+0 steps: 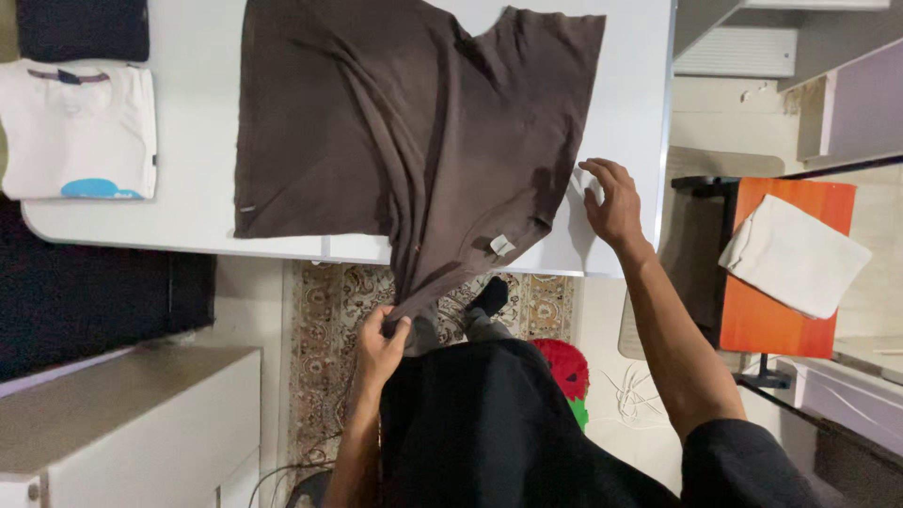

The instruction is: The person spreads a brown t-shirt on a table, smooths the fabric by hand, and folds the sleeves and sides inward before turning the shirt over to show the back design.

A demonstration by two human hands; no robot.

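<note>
White and smooth, the table (188, 226) fills the upper part of the head view, with a patterned rug (329, 310) on the floor below its near edge and a low white cabinet (122, 414) to the left. A brown T-shirt (376, 122) lies spread over the table, its bulk flat on the surface while one part is drawn off the near edge into a tight ridge of folds that runs down to the left hand (378, 348). That hand is closed, pinching the gathered cloth between thumb and fingers below table level, which is why the fabric fans out from that point and the creases all converge there. The right hand (613, 202) rests open on the bare tabletop just beside the shirt's right edge, fingers spread and apparently not gripping anything; it seems placed there to steady or smooth the cloth's side, though whether the fingertips touch the fabric cannot be told. A small pale label (501, 246) shows on the cloth near the table's edge, so that part of the garment seems turned inside face up. At the far left of the table a folded white T-shirt (80, 132) with a blue patch sits neatly squared, and a folded dark garment (83, 28) lies just beyond it, both well apart from the brown one. To the right, off the table, a folded white cloth (795, 254) lies on an orange chair (785, 320)
</note>
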